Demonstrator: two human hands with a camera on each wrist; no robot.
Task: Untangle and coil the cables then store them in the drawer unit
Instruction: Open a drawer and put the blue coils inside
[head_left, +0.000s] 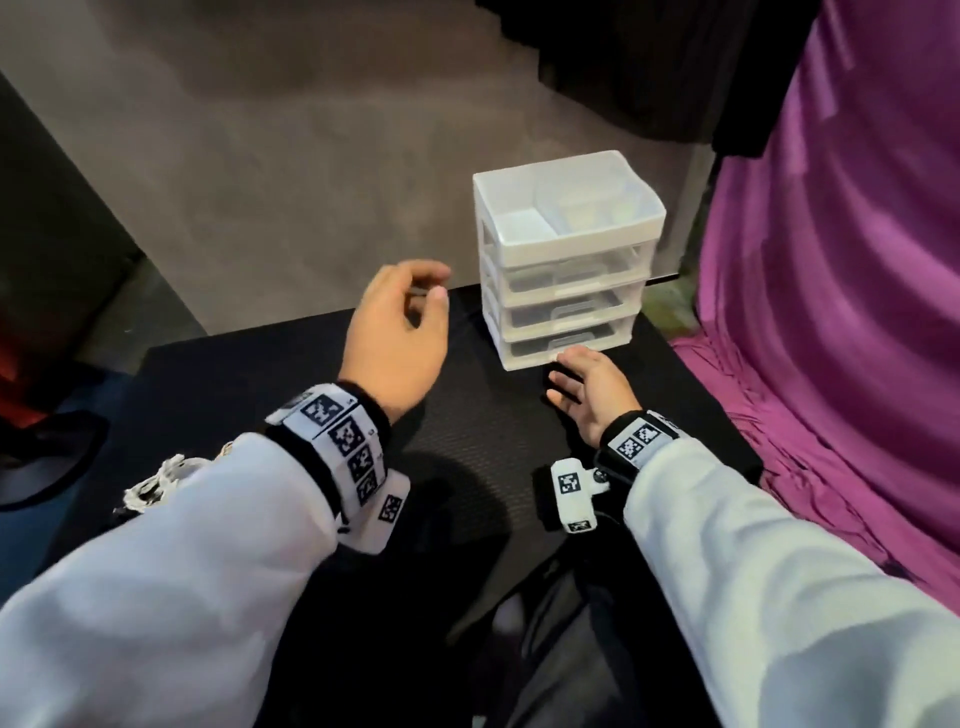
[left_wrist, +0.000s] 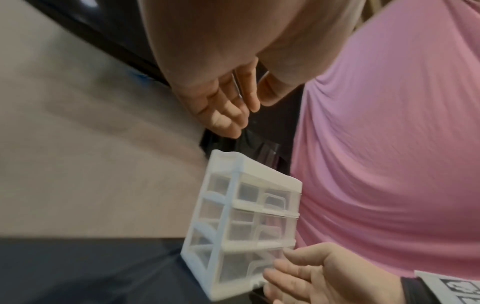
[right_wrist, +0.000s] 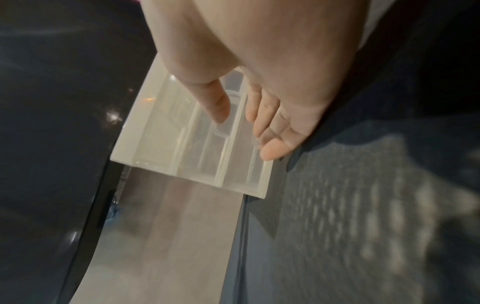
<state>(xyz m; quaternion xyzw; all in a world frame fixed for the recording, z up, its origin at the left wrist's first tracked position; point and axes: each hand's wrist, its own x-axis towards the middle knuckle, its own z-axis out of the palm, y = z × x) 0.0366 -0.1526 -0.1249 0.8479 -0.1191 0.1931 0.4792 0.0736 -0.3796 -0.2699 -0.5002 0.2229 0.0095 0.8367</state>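
The drawer unit is standing upright at the far right of the dark surface, all three drawers closed. The right hand is reaching its relaxed, straight fingers to the bottom drawer's front. The left hand is hovering beside the unit, loosely curled, grasping nothing.

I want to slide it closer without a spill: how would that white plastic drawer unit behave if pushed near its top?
The drawer unit looks thin, translucent plastic, so probably light. It stands taller than its base is deep, so a high push might tip it rather than slide it. The textured black mat probably adds drag; pushing low seems safer.
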